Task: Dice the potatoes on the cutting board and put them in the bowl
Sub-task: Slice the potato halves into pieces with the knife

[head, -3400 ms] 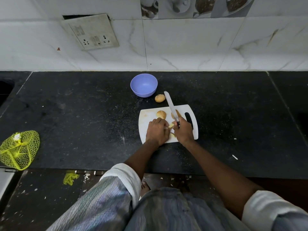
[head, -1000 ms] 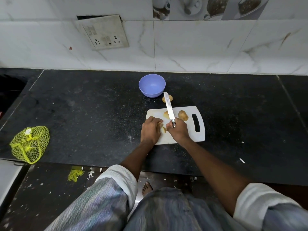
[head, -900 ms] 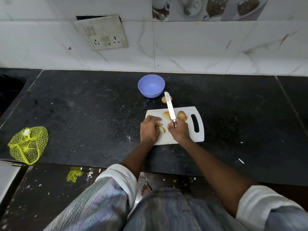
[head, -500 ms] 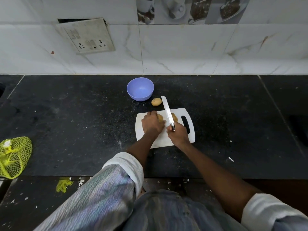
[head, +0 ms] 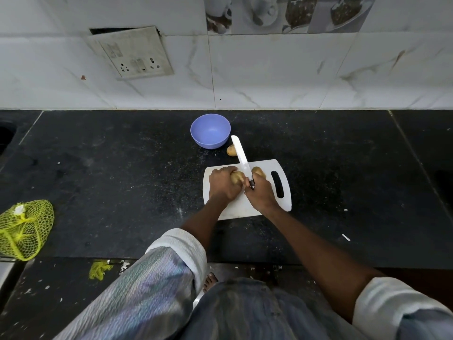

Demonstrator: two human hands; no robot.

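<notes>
your left hand [head: 224,186] sits on the white cutting board [head: 284,204], its fingers curled over a potato piece [head: 237,178] and pinning it down near the board's far edge. your right hand [head: 260,195] is wrapped around the dark handle of the knife [head: 241,159], fingers clenched on it; the white blade points away from you, angled a little to the left, and passes between the held piece and a second potato piece [head: 258,171] lying just to the right of the blade on the board. you cannot tell from this view whether the edge touches the board or the potato. the blade's tip reaches past the far edge of the board, over the black surface [head: 122,168].

a whole small potato [head: 231,150] lies on the surface just beyond the board, partly hidden by the blade. just beside it, to the left and further from you, stands the blue bowl [head: 210,131], upright, with nothing visible inside. the board's handle slot is on its right side, well clear of both hands.

far to your left a yellow mesh bag [head: 24,229] rests at the near edge of the surface. a socket plate [head: 132,54] is set in the white tiled wall behind. small white flecks lie scattered on the surface to your right.
</notes>
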